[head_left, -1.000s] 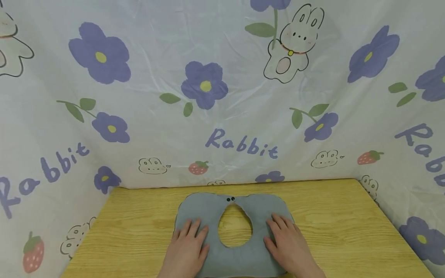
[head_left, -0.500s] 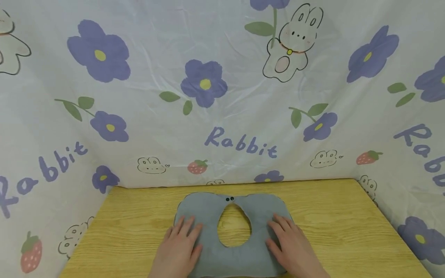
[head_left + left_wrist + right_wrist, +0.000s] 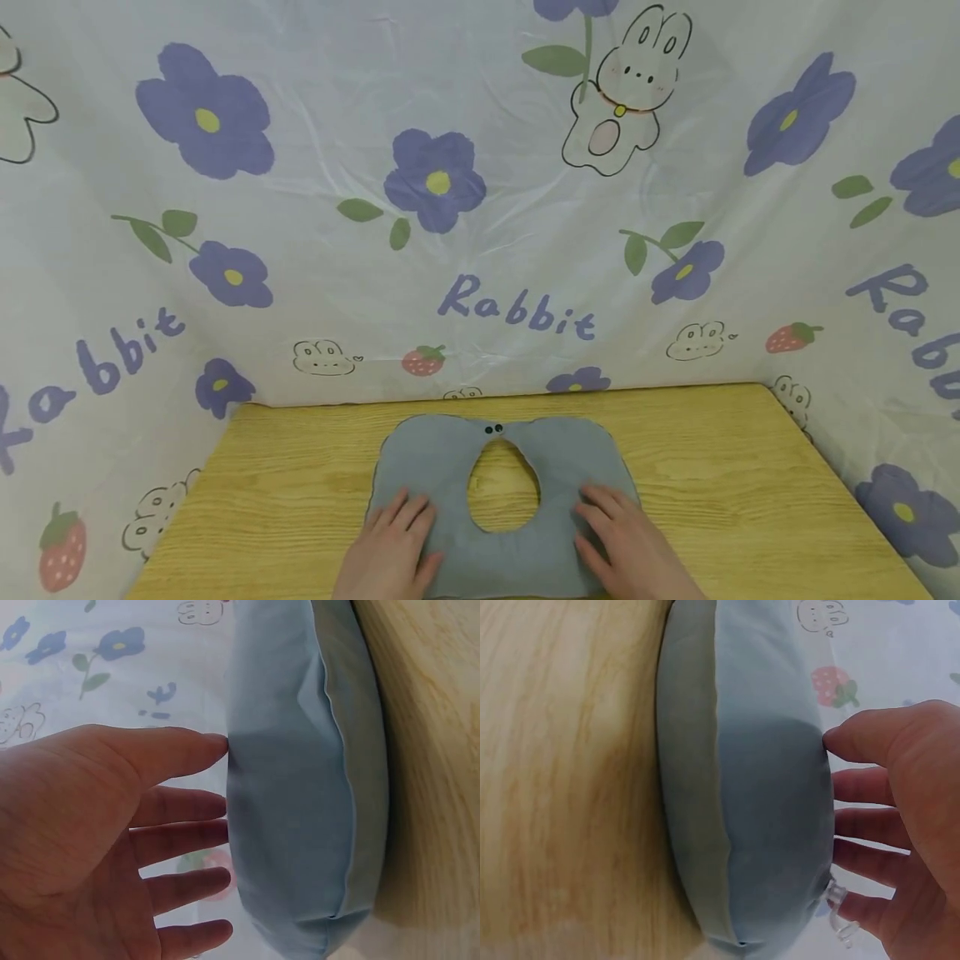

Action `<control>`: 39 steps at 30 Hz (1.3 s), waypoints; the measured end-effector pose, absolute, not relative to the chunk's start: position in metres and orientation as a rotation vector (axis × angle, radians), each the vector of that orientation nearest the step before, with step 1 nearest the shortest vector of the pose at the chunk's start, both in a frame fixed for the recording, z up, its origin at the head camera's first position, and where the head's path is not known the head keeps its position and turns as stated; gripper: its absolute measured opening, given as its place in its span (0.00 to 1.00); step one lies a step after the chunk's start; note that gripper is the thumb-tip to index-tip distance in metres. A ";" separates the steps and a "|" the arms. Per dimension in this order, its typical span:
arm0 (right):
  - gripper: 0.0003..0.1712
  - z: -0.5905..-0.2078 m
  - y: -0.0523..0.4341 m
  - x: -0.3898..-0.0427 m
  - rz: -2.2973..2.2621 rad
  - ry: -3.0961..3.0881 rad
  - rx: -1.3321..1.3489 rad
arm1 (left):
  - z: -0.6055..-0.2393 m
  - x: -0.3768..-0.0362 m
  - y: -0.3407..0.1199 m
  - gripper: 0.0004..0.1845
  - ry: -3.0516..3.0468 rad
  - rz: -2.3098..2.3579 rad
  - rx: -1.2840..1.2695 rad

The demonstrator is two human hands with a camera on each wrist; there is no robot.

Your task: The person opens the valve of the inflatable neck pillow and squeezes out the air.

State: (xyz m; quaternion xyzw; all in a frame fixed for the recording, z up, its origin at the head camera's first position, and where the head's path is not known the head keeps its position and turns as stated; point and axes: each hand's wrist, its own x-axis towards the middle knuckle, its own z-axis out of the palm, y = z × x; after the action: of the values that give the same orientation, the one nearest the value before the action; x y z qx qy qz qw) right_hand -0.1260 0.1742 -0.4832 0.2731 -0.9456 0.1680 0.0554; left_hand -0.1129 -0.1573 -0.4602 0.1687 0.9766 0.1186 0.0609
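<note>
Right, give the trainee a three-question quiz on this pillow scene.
1. True or false: both hands lie flat on the pillow.
2. What sits at the pillow's far edge? A) two black snaps B) a zip C) a ribbon
3. What does the pillow lie on?

Key:
1. True: left hand and right hand press it with straight fingers.
2. A, snaps.
3. The table.
</note>
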 end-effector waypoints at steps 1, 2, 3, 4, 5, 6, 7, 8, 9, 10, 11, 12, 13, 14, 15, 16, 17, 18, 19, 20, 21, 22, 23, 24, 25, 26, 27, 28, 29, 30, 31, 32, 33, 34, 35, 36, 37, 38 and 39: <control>0.17 -0.484 0.174 -0.126 0.506 -2.864 0.831 | -0.462 -0.113 -0.158 0.29 2.953 0.355 0.508; 0.17 -0.486 0.175 -0.126 0.503 -2.858 0.832 | -0.463 -0.114 -0.158 0.28 2.953 0.355 0.508; 0.16 -0.487 0.175 -0.126 0.503 -2.855 0.830 | -0.463 -0.113 -0.158 0.28 2.956 0.352 0.510; 0.16 -0.488 0.175 -0.125 0.501 -2.856 0.825 | -0.464 -0.113 -0.158 0.28 2.960 0.352 0.515; 0.16 -0.488 0.175 -0.125 0.501 -2.857 0.822 | -0.465 -0.112 -0.158 0.28 2.965 0.352 0.519; 0.16 -0.489 0.175 -0.125 0.500 -2.863 0.818 | -0.466 -0.112 -0.158 0.28 2.971 0.350 0.521; 0.16 -0.490 0.175 -0.125 0.500 -2.865 0.815 | -0.466 -0.112 -0.158 0.28 2.976 0.349 0.523; 0.16 -0.491 0.174 -0.125 0.498 -2.866 0.813 | -0.467 -0.111 -0.158 0.28 2.982 0.352 0.527; 0.17 -0.491 0.174 -0.125 0.496 -2.867 0.811 | -0.468 -0.111 -0.158 0.27 2.986 0.351 0.530; 0.17 -0.492 0.174 -0.125 0.493 -2.867 0.810 | -0.469 -0.111 -0.158 0.27 2.988 0.349 0.533; 0.16 -0.492 0.174 -0.125 0.493 -2.869 0.808 | -0.470 -0.111 -0.158 0.27 2.989 0.344 0.535; 0.16 -0.492 0.174 -0.125 0.492 -2.870 0.806 | -0.471 -0.111 -0.158 0.27 2.991 0.336 0.539; 0.16 -0.493 0.175 -0.124 0.490 -2.869 0.806 | -0.471 -0.111 -0.158 0.27 2.992 0.329 0.543; 0.16 -0.493 0.175 -0.124 0.489 -2.870 0.805 | -0.472 -0.111 -0.158 0.27 2.995 0.322 0.553; 0.16 -0.493 0.175 -0.124 0.490 -2.868 0.805 | -0.472 -0.111 -0.158 0.27 3.003 0.309 0.565; 0.16 -0.493 0.175 -0.123 0.485 -2.860 0.806 | -0.472 -0.110 -0.158 0.26 3.014 0.298 0.582; 0.15 -0.493 0.175 -0.123 0.478 -2.842 0.812 | -0.472 -0.110 -0.157 0.25 3.035 0.283 0.615; 0.15 -0.493 0.175 -0.122 0.470 -2.813 0.823 | -0.472 -0.109 -0.157 0.23 3.062 0.272 0.664; 0.14 -0.492 0.174 -0.121 0.465 -2.771 0.846 | -0.472 -0.108 -0.157 0.22 3.096 0.264 0.723; 0.14 -0.492 0.174 -0.121 0.459 -2.717 0.874 | -0.472 -0.107 -0.156 0.20 3.138 0.263 0.805; 0.14 -0.491 0.173 -0.120 0.452 -2.659 0.905 | -0.472 -0.107 -0.156 0.17 3.181 0.267 0.900; 0.14 -0.490 0.172 -0.119 0.446 -2.600 0.937 | -0.473 -0.106 -0.154 0.15 3.216 0.276 1.005; 0.14 -0.490 0.170 -0.118 0.440 -2.543 0.972 | -0.473 -0.106 -0.153 0.13 3.245 0.297 1.118; 0.14 -0.489 0.168 -0.117 0.441 -2.494 1.006 | -0.474 -0.106 -0.151 0.12 3.260 0.328 1.224; 0.14 -0.489 0.166 -0.117 0.443 -2.451 1.039 | -0.475 -0.106 -0.149 0.11 3.268 0.355 1.321; 0.13 -0.489 0.163 -0.117 0.444 -2.423 1.062 | -0.477 -0.107 -0.147 0.10 3.267 0.377 1.417; 0.12 -0.490 0.160 -0.116 0.446 -2.403 1.082 | -0.478 -0.107 -0.144 0.09 3.256 0.398 1.496; 0.11 -0.491 0.157 -0.116 0.449 -2.388 1.103 | -0.480 -0.108 -0.141 0.08 3.245 0.409 1.566; 0.11 -0.492 0.154 -0.115 0.448 -2.377 1.120 | -0.482 -0.109 -0.139 0.08 3.239 0.412 1.628; 0.10 -0.494 0.152 -0.115 0.449 -2.371 1.135 | -0.484 -0.109 -0.136 0.08 3.234 0.408 1.678; 0.10 -0.496 0.149 -0.115 0.450 -2.365 1.148 | -0.486 -0.110 -0.134 0.09 3.232 0.401 1.722; 0.09 -0.498 0.147 -0.114 0.450 -2.363 1.162 | -0.488 -0.110 -0.132 0.09 3.229 0.404 1.758; 0.09 -0.500 0.145 -0.113 0.447 -2.356 1.175 | -0.490 -0.110 -0.130 0.10 3.229 0.407 1.782; 0.08 -0.501 0.143 -0.113 0.444 -2.352 1.186 | -0.491 -0.110 -0.129 0.11 3.233 0.408 1.800; 0.08 -0.503 0.141 -0.112 0.439 -2.350 1.191 | -0.493 -0.110 -0.128 0.13 3.234 0.426 1.804; 0.07 -0.505 0.140 -0.111 0.438 -2.346 1.194 | -0.494 -0.110 -0.127 0.14 3.232 0.448 1.809; 0.07 -0.506 0.140 -0.110 0.438 -2.342 1.194 | -0.495 -0.109 -0.127 0.14 3.231 0.474 1.807; 0.07 -0.508 0.139 -0.110 0.437 -2.341 1.191 | -0.496 -0.109 -0.126 0.14 3.228 0.496 1.805; 0.06 -0.510 0.139 -0.109 0.436 -2.345 1.184 | -0.497 -0.108 -0.126 0.14 3.225 0.515 1.800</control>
State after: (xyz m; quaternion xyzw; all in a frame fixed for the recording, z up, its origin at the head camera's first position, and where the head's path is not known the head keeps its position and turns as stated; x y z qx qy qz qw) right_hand -0.1092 0.1389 -0.5098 0.4320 -0.8555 0.1591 0.2372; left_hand -0.1083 -0.1256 -0.4968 0.4620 0.8277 0.1322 -0.2897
